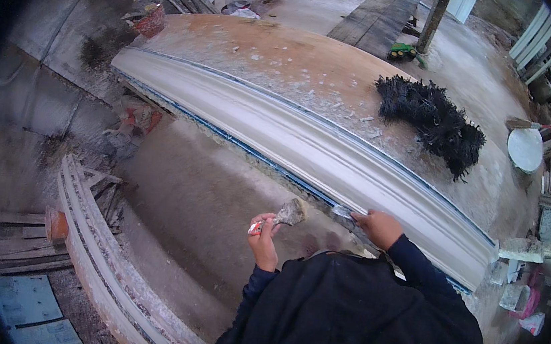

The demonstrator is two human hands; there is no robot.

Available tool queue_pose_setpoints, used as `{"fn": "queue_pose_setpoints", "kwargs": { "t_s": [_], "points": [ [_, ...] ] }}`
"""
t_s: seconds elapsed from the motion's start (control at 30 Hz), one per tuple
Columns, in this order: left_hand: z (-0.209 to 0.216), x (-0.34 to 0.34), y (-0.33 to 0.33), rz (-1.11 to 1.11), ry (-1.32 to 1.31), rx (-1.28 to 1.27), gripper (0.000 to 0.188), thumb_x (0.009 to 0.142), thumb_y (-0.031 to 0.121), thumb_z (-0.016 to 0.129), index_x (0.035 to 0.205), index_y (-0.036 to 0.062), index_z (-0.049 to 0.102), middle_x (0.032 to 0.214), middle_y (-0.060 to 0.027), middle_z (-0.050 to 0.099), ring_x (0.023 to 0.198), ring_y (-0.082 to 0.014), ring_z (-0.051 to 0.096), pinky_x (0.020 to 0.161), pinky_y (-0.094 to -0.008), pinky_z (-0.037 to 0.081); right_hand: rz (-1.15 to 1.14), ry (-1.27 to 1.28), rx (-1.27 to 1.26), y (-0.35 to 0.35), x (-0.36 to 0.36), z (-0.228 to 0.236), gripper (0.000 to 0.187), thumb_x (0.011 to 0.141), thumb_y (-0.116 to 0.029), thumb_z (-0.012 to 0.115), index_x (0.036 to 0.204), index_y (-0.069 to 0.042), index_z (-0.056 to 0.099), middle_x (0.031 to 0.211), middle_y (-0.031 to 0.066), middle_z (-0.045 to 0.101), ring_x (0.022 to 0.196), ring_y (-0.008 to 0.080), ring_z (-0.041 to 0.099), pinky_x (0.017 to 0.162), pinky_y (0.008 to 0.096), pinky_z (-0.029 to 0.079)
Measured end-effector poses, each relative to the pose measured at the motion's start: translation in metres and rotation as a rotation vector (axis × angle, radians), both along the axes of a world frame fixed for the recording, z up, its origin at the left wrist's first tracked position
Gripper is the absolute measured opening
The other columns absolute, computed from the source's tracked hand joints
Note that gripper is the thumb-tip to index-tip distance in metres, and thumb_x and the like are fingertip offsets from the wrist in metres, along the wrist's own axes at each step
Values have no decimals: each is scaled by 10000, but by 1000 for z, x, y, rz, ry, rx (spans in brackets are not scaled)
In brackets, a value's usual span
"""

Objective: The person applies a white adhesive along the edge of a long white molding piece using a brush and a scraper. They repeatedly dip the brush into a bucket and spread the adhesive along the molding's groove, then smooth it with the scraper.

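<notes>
A long white moulding (279, 135) with a ridged profile and blue edge strips lies across the table in front of me. My left hand (264, 243) is closed on the handle of a paintbrush (292, 212), its pale, clotted bristles raised clear of the moulding. My right hand (379, 228) grips a scraper (342, 212) with a flat metal blade. That blade is at the moulding's near blue edge; I cannot tell whether it touches. Most of the scraper's handle is hidden in the fingers.
Behind the moulding, the brown tabletop (249, 38) carries white crumbs and a heap of black fibres (432, 121). An orange bucket (150, 21) stands at its far left end. A curved white moulding (103, 275) lies at lower left. To the right is a white basin (525, 150).
</notes>
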State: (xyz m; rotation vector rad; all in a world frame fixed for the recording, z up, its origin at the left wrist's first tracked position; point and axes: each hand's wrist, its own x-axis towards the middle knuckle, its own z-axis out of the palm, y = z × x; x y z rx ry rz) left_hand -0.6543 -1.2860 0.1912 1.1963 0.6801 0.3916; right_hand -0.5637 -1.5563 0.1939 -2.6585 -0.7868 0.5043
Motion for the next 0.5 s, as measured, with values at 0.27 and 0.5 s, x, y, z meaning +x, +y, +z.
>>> {"fn": "queue_pose_setpoints", "kwargs": {
  "t_s": [0.27,0.5],
  "points": [
    [5,-14,5,105,15,-39,126,891,112,547,984,27,549,984,-68,568,897,-151,571,771,-298,516,111,23,123,124,80,-34,202,852,-236,532,961,-185,693,759,146,634,707,330,608,626,451,477],
    [11,-15,-1,-28,-20,-55,118,897,110,528,989,43,559,996,-69,580,899,-160,581,761,-316,520,-8,128,483,129,99,-23,291,863,-253,525,1096,-114,629,956,133,659,785,295,639,696,410,502]
  ]
}}
